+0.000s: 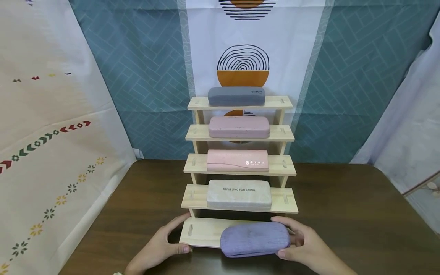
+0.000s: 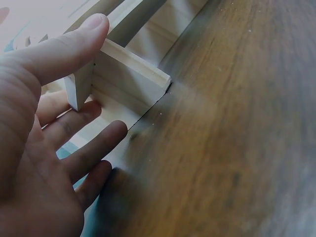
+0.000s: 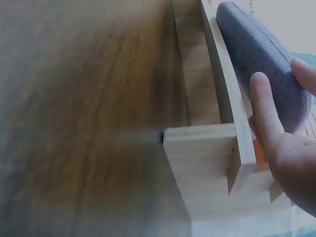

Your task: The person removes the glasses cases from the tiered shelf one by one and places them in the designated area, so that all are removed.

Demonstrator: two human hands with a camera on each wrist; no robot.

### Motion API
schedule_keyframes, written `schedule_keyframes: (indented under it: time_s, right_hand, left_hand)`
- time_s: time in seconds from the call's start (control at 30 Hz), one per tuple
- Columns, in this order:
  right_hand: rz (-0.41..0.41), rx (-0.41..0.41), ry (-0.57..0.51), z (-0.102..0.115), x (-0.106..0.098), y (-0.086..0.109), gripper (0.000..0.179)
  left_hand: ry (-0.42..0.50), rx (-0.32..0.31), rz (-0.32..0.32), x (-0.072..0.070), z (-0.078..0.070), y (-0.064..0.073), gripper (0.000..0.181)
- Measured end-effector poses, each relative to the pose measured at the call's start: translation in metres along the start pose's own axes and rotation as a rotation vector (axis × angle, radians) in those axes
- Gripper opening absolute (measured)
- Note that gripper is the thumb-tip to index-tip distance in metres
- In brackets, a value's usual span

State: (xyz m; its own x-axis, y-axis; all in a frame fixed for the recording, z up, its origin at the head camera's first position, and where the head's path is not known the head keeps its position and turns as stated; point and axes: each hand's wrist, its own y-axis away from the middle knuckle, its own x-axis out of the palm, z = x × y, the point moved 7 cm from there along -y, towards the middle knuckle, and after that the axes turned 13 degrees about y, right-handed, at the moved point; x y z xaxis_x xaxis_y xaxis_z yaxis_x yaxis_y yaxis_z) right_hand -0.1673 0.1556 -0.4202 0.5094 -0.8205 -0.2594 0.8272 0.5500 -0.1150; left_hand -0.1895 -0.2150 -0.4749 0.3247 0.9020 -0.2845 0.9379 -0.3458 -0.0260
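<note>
A wooden tiered display rack (image 1: 203,232) stands on the table. My left hand (image 1: 161,240) grips the left end of its bottom shelf, thumb at the front edge and index finger at the back; the other fingers spread beside the wood in the left wrist view. My right hand (image 1: 304,242) holds the right end of a purple-blue glasses case (image 1: 256,238) between thumb and fingers. That case lies slantwise over the right part of the bottom shelf, its front overhanging the edge. Whether it touches the shelf I cannot tell.
Higher shelves each bear one glasses case: white (image 1: 239,195), pink (image 1: 237,162), mauve (image 1: 239,128) and grey-blue (image 1: 236,97) at the top. The dark wooden table (image 1: 347,206) extends to both sides. Patterned cloths (image 1: 137,76) hang behind and at the left.
</note>
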Motion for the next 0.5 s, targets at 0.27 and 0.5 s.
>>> schedule_keyframes:
  time_s: [0.27,0.5]
  right_hand:
    - [0.009,0.070,-0.073,-0.008,-0.017,0.020,0.061]
    - [-0.004,0.186,-0.144,-0.021,-0.042,0.040,0.061]
  left_hand:
    - [-0.017,0.014,-0.004,0.000,-0.001,0.000,0.085]
    - [0.005,0.016,-0.005,0.001,-0.002,0.000,0.086]
